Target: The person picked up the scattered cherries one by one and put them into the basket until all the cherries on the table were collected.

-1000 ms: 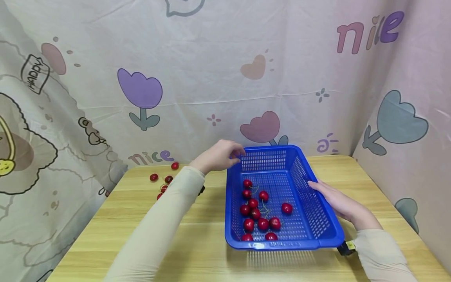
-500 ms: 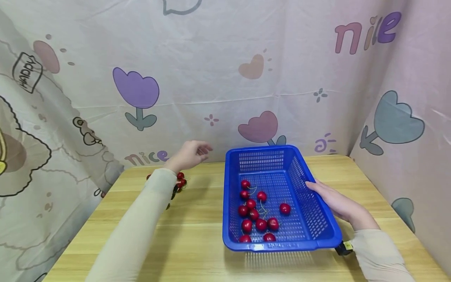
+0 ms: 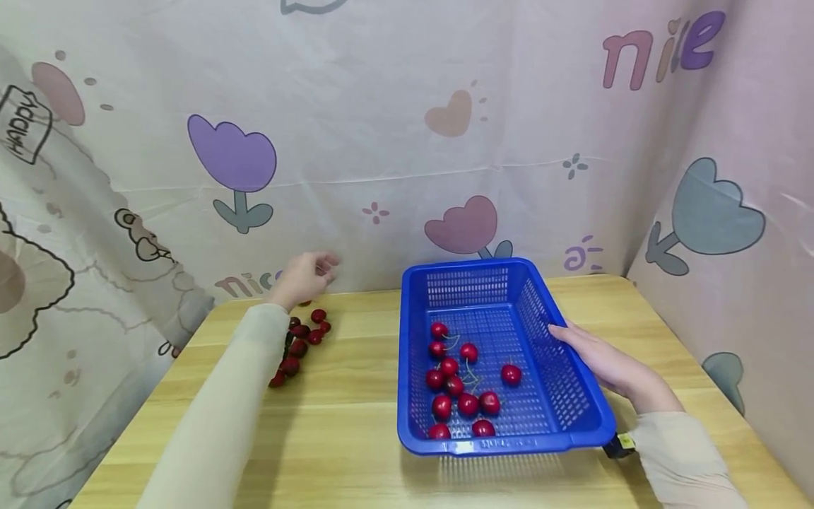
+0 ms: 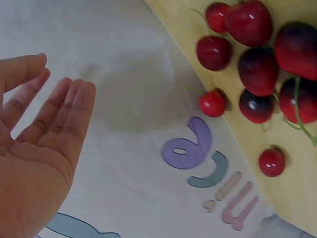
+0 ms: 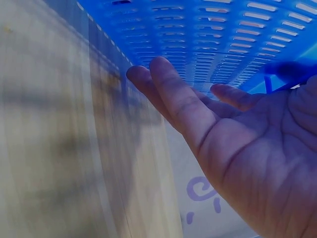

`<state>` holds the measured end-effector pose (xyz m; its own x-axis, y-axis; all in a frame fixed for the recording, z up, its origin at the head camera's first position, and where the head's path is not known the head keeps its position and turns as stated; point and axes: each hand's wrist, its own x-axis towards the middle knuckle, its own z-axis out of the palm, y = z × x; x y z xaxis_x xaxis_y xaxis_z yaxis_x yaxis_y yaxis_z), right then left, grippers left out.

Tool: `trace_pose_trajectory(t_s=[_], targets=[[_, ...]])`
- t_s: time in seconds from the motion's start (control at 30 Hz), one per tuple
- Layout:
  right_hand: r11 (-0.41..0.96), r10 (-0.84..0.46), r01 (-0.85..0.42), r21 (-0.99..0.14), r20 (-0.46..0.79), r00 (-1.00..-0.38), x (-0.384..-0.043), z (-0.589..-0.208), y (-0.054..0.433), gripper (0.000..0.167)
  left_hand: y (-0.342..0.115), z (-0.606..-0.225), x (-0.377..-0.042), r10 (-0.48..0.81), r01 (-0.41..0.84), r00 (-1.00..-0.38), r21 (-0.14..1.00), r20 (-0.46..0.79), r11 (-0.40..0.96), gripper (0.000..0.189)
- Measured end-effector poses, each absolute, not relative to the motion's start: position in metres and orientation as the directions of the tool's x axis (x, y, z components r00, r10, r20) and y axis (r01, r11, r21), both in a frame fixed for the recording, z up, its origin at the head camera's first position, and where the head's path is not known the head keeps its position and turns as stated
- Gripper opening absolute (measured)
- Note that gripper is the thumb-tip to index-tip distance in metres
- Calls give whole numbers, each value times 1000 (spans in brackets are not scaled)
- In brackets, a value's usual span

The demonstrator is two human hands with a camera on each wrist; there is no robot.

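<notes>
My left hand hovers over the far left of the table with nothing in it, fingers loosely bent. Below and beside it lies a pile of red cherries, partly covered by the hand and sleeve. In the left wrist view the cherries sit apart from the fingers, some dark, some with green stems. A blue plastic basket with slotted walls stands right of centre, several cherries inside, mostly on its left side. My right hand holds its right wall, thumb over the rim, fingers along the outside.
The light wooden table ends at the back against a printed cloth. More of this cloth hangs at the left and right sides. A black wrist device shows beside the basket's front right corner.
My left hand has moved left, from above the basket's far left corner to over the loose cherries. The right hand keeps its place on the basket; the head view has shifted slightly.
</notes>
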<state>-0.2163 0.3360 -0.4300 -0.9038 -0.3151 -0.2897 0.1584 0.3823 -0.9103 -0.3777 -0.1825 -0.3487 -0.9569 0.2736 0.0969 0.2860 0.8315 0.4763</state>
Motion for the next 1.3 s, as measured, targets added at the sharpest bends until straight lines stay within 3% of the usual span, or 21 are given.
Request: trace_pose_trajectory(t_s=[0.33, 0.63, 1.0, 1.3], targets=[[308, -350, 168, -937, -275, -895, -218, -429, 330, 77, -218, -373, -392, 186, 192, -981, 448, 58, 873, 39], [343, -322, 177, -923, -292, -900, -217, -430, 323, 78, -242, -406, -395, 89, 93, -996, 315, 28, 945, 46], [376, -278, 176, -910, -292, -915, -215, -427, 331, 78, -237, -418, -415, 129, 120, -992, 292, -10, 949, 54], [406, -250, 180, -896, -299, -921, -215, -428, 331, 79, -241, -426, -415, 153, 146, -988, 280, -7, 949, 42]])
